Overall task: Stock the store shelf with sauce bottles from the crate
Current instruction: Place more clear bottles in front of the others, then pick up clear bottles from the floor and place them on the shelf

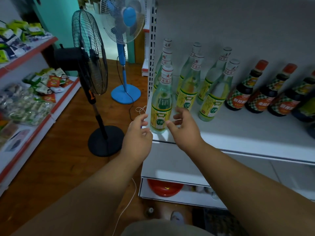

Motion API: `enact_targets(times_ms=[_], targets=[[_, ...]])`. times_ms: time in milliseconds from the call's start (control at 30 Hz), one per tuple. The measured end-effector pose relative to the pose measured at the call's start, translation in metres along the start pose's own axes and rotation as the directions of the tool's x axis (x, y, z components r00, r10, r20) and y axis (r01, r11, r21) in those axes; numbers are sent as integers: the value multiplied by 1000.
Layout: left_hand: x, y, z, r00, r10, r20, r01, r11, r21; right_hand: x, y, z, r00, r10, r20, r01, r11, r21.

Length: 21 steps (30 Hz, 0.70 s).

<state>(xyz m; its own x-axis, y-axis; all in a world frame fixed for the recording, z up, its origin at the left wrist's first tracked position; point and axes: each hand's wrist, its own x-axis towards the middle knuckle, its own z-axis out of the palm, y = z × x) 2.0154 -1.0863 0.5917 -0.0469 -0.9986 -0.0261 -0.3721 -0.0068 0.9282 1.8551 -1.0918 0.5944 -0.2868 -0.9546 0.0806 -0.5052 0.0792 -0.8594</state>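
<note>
A clear bottle with a yellow-green label (161,106) stands upright at the front left corner of the white shelf (238,133). My left hand (138,133) hovers just left of it, fingers loosely spread. On the bottle's right side is my right hand (183,128), fingers relaxed and a little apart from the glass. Neither hand holds anything. Behind stand several more clear bottles (189,89) in rows, and to the right are dark sauce bottles (238,92) with red caps. The crate is hidden.
A black pedestal fan (88,53) and a blue fan (124,23) stand on the brown floor to the left. Further left are shelves with snack packets (34,92). A red bowl (164,187) lies on a lower shelf. A white cord (126,206) trails on the floor.
</note>
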Motion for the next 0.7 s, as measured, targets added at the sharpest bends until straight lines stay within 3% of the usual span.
enact_targets(times_ms=[233,433,700], targets=[[-47,-29,-27,984,114,140,-122,991,57,-83,-6,12,989,106,-98,-118,986,-117],[-106,-48,-38,970,111,216,-126,990,56,-166,-18,16,992,115,-53,-122,981,-151],[-173,-44,-22,965,199,171,-219,970,105,-212,-6,-8,998,47,36,-41,989,-144]])
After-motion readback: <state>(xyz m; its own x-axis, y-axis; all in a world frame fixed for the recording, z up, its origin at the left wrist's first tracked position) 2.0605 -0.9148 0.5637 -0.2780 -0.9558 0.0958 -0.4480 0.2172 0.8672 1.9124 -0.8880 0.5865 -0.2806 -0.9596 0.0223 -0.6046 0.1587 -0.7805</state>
